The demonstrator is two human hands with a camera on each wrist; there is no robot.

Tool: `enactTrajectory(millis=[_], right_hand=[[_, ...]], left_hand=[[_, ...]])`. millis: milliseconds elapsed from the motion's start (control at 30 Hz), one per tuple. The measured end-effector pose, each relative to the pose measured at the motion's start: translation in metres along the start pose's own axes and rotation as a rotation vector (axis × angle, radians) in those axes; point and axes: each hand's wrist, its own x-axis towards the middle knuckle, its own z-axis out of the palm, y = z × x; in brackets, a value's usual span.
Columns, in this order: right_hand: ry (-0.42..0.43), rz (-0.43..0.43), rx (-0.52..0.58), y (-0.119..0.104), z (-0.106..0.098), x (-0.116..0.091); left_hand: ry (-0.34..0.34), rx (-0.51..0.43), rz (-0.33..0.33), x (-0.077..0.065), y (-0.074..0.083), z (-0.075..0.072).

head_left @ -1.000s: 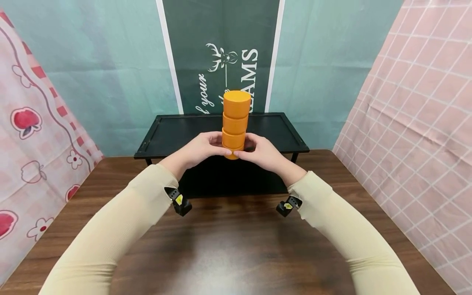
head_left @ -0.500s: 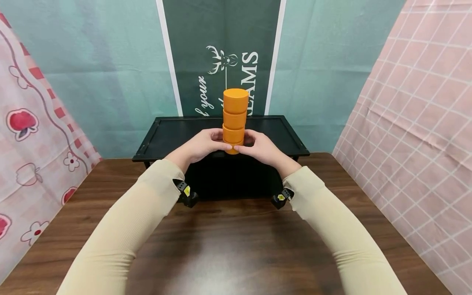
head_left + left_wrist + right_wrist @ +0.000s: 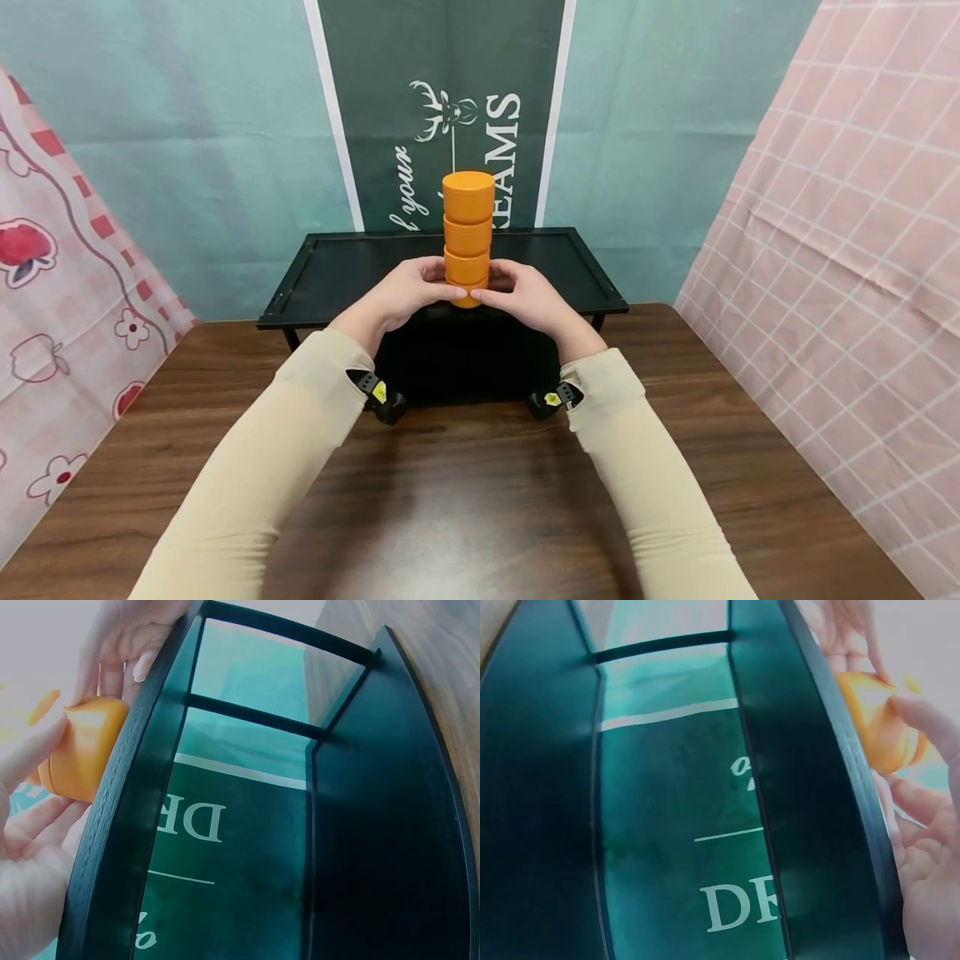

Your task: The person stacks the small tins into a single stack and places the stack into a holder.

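Note:
An upright stack of several orange round containers (image 3: pixel 468 237) rises at the front of a black two-tier shelf (image 3: pixel 360 262). From the left, my left hand (image 3: pixel 401 293) grips the lowest part of the stack. My right hand (image 3: pixel 528 296) holds the same part from the right, and both thumbs lie across its front, tips close together. Behind the stack the other fingers are partly hidden. In the left wrist view the bottom orange container (image 3: pixel 86 746) shows beside the shelf's front edge. The right wrist view has the orange container (image 3: pixel 870 712) between fingers and thumb, right at that edge.
The shelf stands on a brown wooden table (image 3: pixel 450 500), with a dark lower level under its top. A green curtain with white lettering (image 3: pixel 502 142) hangs behind. Fruit-print cloth (image 3: pixel 82 333) lines the left side and pink checked cloth (image 3: pixel 832 275) the right.
Both hands have moved the stack slightly forward, its base now higher against the shelf's front edge. The hands keep their hold, and the head view has shifted a little.

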Motion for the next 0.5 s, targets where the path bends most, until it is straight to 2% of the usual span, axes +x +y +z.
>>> enactTrajectory(millis=[500], right_hand=[[0.028, -0.003, -0.014, -0.0013, 0.0041, 0.0015]], left_hand=[[0.071, 0.008, -0.036, 0.0017, 0.0026, 0.0033]])
